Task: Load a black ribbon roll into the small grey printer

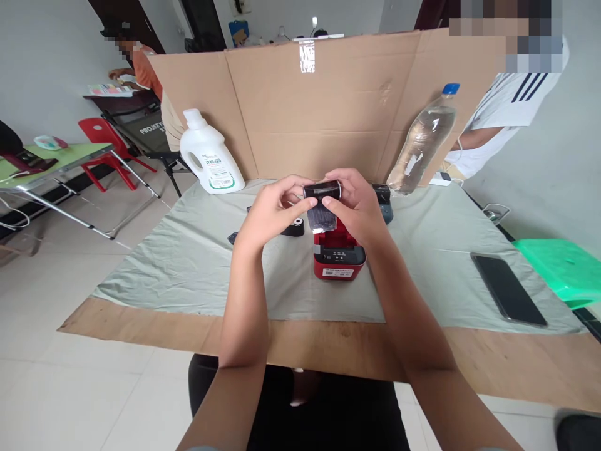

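Together, left hand (270, 210) and right hand (357, 203) grasp one black roll (322, 190) above one red printer (339, 254), with open cloth (188, 263) on both sides.

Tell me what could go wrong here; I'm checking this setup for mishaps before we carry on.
1. Both hands, left and right, hold the black roll in the air above the red printer; a slip might drop it onto the printer.
2. The water bottle leans against the cardboard close to the right hand; a nudge could tip it.
3. The phone lies near the cloth's edge.
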The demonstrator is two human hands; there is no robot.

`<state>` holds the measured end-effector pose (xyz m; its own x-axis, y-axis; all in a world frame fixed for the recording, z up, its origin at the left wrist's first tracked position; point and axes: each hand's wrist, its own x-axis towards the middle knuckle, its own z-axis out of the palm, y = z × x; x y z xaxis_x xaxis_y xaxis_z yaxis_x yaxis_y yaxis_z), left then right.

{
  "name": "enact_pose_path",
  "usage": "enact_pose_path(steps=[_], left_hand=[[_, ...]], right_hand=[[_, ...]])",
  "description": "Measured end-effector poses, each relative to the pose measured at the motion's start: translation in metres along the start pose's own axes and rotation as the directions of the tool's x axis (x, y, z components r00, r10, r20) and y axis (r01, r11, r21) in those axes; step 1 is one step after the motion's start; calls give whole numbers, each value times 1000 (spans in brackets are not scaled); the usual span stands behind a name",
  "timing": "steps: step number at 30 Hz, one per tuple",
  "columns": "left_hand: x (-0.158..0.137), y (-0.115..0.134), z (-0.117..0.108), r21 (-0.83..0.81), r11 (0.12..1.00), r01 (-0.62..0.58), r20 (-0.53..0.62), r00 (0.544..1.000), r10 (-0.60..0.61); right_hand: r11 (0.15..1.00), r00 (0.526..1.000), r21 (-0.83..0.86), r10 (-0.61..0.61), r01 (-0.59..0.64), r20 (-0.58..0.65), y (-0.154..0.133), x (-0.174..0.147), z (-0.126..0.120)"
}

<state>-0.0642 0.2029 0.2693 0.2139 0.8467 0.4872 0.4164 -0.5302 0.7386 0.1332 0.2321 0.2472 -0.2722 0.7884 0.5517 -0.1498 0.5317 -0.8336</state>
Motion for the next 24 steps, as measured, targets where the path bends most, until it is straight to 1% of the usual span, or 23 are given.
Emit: enact_pose_path(steps=[3,5,7,9,12,15,17,21,24], left_hand=[[0,3,1,-6,998,-60,-76,995,59],[-1,3,1,-34,998,-56,-66,996,54],[-2,3,0,-59,998,-30,-36,999,28],[-2,2,0,-65,998,-26,-32,999,24],[-2,3,0,-13,998,-58,-62,996,58],[-2,7,2,39,996,-77,-64,995,79],[-2,8,3,41,997,-60,-53,997,62],[-1,7,6,49,999,-13,-25,1000,14],[-2,8,4,58,998,-25,-48,998,27]], right_hand=[[997,997,12,80,-80,-4,-5,-1,1],[994,994,19,106,-107,23,-8,-2,1],[996,995,13,86,-87,49,-10,-2,2],[998,997,-6,58,-58,49,-11,-3,3],[997,997,-33,64,-63,42,-11,-2,6],[996,997,-46,81,-81,-7,-9,-2,6],[997,997,-40,67,-68,-26,-8,-2,6],[999,1000,-52,4,-3,18,-4,-2,7],[1000,998,-11,19,-20,-60,1,-1,9]])
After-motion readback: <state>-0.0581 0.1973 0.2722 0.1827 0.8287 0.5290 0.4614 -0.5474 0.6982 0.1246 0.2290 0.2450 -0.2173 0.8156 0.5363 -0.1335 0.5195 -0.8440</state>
